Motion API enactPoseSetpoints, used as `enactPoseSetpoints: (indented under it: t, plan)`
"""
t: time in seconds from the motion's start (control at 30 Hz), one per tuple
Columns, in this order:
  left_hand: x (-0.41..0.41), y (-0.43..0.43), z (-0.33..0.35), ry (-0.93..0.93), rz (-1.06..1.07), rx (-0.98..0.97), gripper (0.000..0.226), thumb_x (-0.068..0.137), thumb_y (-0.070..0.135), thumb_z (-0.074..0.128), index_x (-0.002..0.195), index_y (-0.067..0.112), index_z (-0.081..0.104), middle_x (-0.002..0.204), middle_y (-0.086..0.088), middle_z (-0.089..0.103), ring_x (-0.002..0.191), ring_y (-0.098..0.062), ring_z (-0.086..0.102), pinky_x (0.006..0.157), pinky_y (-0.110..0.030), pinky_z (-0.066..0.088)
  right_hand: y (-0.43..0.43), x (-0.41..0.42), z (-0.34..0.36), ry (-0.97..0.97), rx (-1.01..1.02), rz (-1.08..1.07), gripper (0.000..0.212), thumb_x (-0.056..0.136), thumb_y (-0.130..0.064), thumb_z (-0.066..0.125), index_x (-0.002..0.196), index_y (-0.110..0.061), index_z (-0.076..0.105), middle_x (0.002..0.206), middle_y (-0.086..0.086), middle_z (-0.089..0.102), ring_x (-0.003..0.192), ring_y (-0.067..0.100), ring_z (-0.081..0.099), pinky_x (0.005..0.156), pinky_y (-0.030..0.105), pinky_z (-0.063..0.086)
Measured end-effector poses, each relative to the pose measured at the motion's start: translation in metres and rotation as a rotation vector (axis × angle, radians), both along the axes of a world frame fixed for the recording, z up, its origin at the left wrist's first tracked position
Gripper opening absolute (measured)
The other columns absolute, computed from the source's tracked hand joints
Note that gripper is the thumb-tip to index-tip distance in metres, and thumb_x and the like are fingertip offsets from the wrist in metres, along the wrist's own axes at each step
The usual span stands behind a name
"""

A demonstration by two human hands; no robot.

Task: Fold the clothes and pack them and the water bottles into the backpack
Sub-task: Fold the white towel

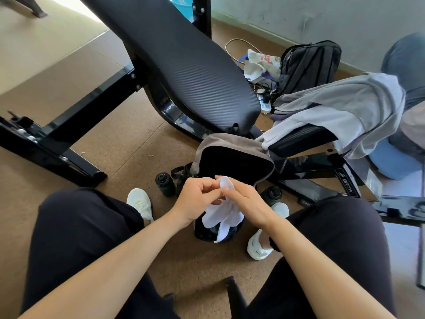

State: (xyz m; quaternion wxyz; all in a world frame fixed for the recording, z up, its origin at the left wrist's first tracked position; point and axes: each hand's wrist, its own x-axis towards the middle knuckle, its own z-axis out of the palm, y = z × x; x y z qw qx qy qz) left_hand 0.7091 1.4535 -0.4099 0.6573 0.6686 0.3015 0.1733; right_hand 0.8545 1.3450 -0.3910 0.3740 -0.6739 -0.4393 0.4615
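Pinched in the curled fingers of the left hand and the right hand, a white sock is held just above the open backpack. The backpack is stood on the floor and flanked by the left bottle and the right bottle. Grey clothes are draped over the table behind.

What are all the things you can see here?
backpack: one, grey-brown with black inside, open on the floor between the feet.
cloth: one, white, held over the backpack.
bottles: two, dark, on the floor, one on each side of the backpack.
clothes: a heap, grey, draped over the bench's right pad.
bench: one, black, behind the backpack.
black bag: one, black, by the wall.
white bag: one, white, beside the black bag.
shoes: two, white, on the person's feet.
hands: two, left and right, both pinching the cloth.
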Motion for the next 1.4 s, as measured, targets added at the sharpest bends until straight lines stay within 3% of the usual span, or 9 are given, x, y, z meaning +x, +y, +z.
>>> enactPoseSetpoints:
  t: [0.1,0.2,0.33,0.53,0.7,0.83,0.93,1.17,1.4]
  plan:
    - [-0.001,0.007,0.002,-0.026,-0.059,-0.104,0.032,0.091,0.008,0.049,0.100,-0.002,0.078,0.099,-0.020,0.076,0.100,-0.037,0.070,0.090,-0.053,0.058,-0.001,0.000,0.001,-0.194,0.042,0.044,0.035,0.094,-0.032,0.067,0.127,-0.041,0.060,0.118,-0.017,0.067,0.110,0.005,0.063,0.097,0.040,0.054]
    - [-0.001,0.007,0.008,-0.024,-0.112,-0.139,0.038,0.086,0.008,0.046,0.105,0.004,0.079,0.096,-0.004,0.078,0.095,-0.018,0.071,0.082,-0.032,0.058,0.000,0.003,0.000,-0.292,0.101,0.010,0.026,0.097,-0.031,0.065,0.122,-0.037,0.067,0.105,-0.011,0.071,0.099,0.008,0.066,0.087,0.035,0.055]
    - [-0.003,0.012,0.012,-0.040,-0.017,-0.084,0.038,0.087,-0.006,0.045,0.105,0.002,0.077,0.092,-0.013,0.078,0.087,-0.027,0.076,0.073,-0.028,0.059,0.001,0.013,-0.003,-0.206,0.074,-0.053,0.019,0.095,-0.024,0.056,0.092,-0.014,0.072,0.077,0.010,0.066,0.069,0.026,0.059,0.066,0.044,0.046]
    - [-0.011,0.053,-0.010,0.316,0.424,-0.037,0.024,0.089,0.003,0.055,0.097,0.015,0.074,0.088,-0.009,0.075,0.079,-0.020,0.069,0.073,-0.035,0.060,-0.007,0.030,0.006,-0.101,0.114,-0.127,0.026,0.096,-0.018,0.059,0.088,0.006,0.067,0.088,0.028,0.065,0.076,0.031,0.063,0.071,0.039,0.048]
    - [-0.013,0.048,-0.031,0.598,0.097,-0.152,0.033,0.079,0.017,0.066,0.112,0.018,0.066,0.090,-0.002,0.066,0.080,-0.017,0.058,0.073,-0.034,0.046,-0.015,0.039,0.016,0.012,0.159,-0.198,0.035,0.088,-0.028,0.062,0.087,0.007,0.067,0.090,0.033,0.063,0.077,0.040,0.060,0.073,0.042,0.046]
    - [-0.020,0.029,-0.045,0.697,-0.124,-0.047,0.014,0.086,0.020,0.065,0.098,0.013,0.066,0.091,-0.008,0.066,0.077,-0.028,0.064,0.067,-0.036,0.050,-0.021,0.042,0.022,0.046,0.194,-0.239,0.034,0.084,-0.028,0.065,0.089,0.005,0.071,0.091,0.032,0.066,0.087,0.048,0.064,0.075,0.049,0.050]
    - [-0.026,0.028,-0.051,0.771,-0.103,0.094,0.014,0.088,0.019,0.058,0.082,0.019,0.070,0.076,-0.002,0.074,0.067,-0.016,0.074,0.062,-0.031,0.054,-0.026,0.046,0.025,0.058,0.192,-0.290,0.024,0.085,-0.017,0.063,0.090,0.005,0.072,0.092,0.029,0.070,0.093,0.048,0.066,0.080,0.058,0.054]
    - [-0.022,0.046,-0.026,0.629,0.211,-0.074,0.024,0.101,0.011,0.052,0.103,0.018,0.075,0.066,-0.005,0.074,0.044,-0.007,0.062,0.039,-0.017,0.041,-0.028,0.062,0.022,0.036,0.231,-0.532,0.019,0.082,-0.015,0.065,0.081,0.003,0.072,0.076,0.025,0.062,0.073,0.023,0.058,0.070,0.041,0.047]
    - [-0.029,0.057,0.008,0.417,0.384,-0.185,0.034,0.101,0.011,0.044,0.112,0.024,0.074,0.076,-0.008,0.078,0.050,-0.011,0.059,0.044,-0.019,0.043,-0.026,0.069,0.010,-0.078,0.210,-0.686,0.020,0.081,-0.011,0.061,0.078,0.008,0.067,0.063,0.019,0.052,0.064,0.014,0.046,0.062,0.028,0.041]
